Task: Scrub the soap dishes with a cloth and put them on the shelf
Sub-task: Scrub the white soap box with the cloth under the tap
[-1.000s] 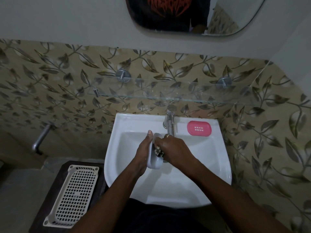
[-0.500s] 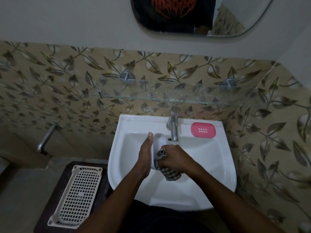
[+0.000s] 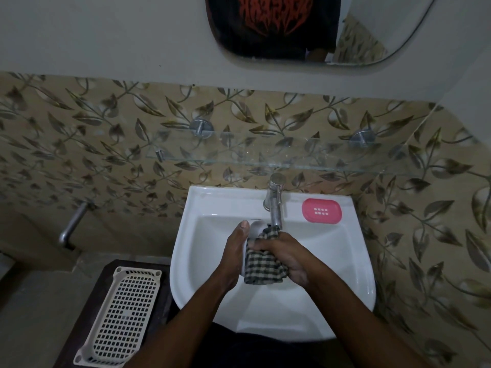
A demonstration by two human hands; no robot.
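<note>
You hold a white soap dish (image 3: 255,227) on edge over the sink (image 3: 210,235) and press a checked cloth (image 3: 261,269) against it.
Your left hand (image 3: 235,251) grips the dish, thumb lying up along its pale rounded rim; the other fingers are hidden behind it. Your right hand (image 3: 285,257) curls its fingers round the bunched dark-and-cream cloth, just below the tap (image 3: 276,205). A pink soap dish (image 3: 321,210) with small drain slots lies flat on the sink's back ledge, right of the tap, under the glass shelf (image 3: 265,152).
</note>
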